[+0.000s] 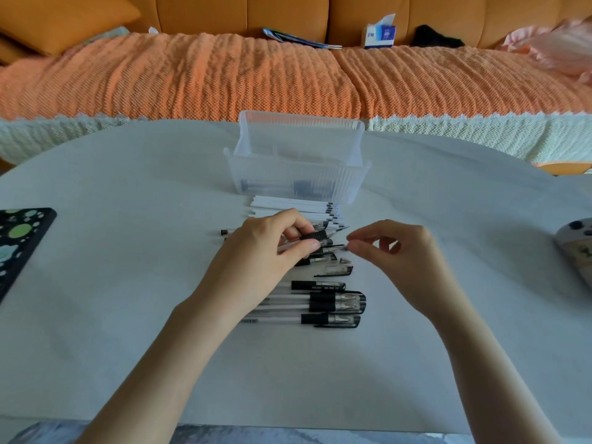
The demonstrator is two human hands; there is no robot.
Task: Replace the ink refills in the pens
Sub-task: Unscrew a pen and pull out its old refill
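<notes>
Table [128,251]: white, was set by orange sofa [224,78].
Pen [315,235]: was held mid-table; light, slick, probably best gripped at rubber sleeve.
Left hand [266,241]: was curled round it.
Right hand [400,251]: fingertips [352,247] were pinched at its tip.

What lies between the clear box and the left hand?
In the head view, white refills lie side by side between the clear box and the left hand.

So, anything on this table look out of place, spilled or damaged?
Nothing spilled or broken. Only a loose clear pen cap with black clip lies off its pen, just beyond the capped clear-barrelled pens; expected mid-disassembly.
</notes>
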